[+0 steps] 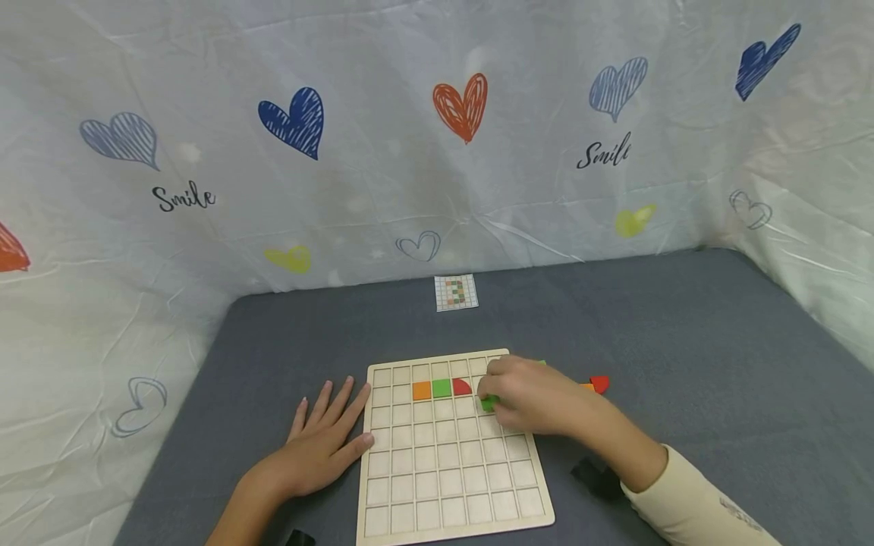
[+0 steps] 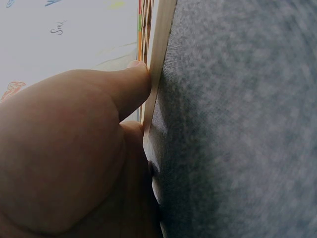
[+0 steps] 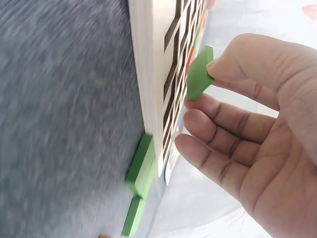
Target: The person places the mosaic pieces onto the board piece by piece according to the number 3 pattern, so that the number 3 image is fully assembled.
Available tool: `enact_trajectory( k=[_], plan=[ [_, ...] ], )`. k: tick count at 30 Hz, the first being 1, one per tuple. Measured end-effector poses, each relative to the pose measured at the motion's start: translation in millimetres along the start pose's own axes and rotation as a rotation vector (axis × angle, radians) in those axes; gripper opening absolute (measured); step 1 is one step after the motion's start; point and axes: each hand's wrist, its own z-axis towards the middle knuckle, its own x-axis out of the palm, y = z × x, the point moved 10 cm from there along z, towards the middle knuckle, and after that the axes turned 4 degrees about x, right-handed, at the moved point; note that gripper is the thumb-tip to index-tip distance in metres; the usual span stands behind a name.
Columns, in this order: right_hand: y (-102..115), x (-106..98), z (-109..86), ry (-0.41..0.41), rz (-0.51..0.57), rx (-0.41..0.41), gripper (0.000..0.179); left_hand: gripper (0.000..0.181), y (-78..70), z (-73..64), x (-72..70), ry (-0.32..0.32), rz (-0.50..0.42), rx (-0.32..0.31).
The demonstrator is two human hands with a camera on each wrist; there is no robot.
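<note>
One high view and two low, sideways ones, all meeting at the board (image 1: 425,459)
The head camera looked forward and down over the tabletop (image 1: 683,341), far enough back to take in the left hand (image 1: 315,450), the right hand (image 1: 526,393) and the heart-printed cloth (image 1: 369,174) beyond. The left wrist camera sat low and very close, turned on its side, looking past its hand along the board's edge. The right wrist camera, likewise low, near and sideways, faced the opposite edge. Head and right wrist views shared the green tile (image 3: 199,78); all three caught board, tabletop and cloth.
</note>
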Motion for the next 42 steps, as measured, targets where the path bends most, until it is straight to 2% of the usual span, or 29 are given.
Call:
enact_trajectory(
  k=[7,19,25,31,42],
  plan=[
    [8.2,9.2,7.8,0.041,0.013,0.007,0.022,0.076,-1.2,-0.9,-0.3,0.0,-0.009,0.001],
    [15.6,15.3,16.9,0.047,-0.046,-0.011,0.015,0.076,-1.9,-0.8,-2.2,0.002,-0.008,-0.005],
    [15.5,15.6,20.2,0.028,-0.064,-0.009,0.019,0.076,-2.5,-1.1,-3.1,0.003,-0.008,-0.007],
    [15.2,18.6,22.9,0.042,-0.027,0.003,0.019,0.077,-3.4,-1.9,-4.6,0.001,-0.016,-0.008],
    [26.8,18.6,22.6,0.01,-0.067,-0.084,0.026,0.077,-4.1,-1.0,-3.8,-0.001,-0.015,-0.001]
  ],
)
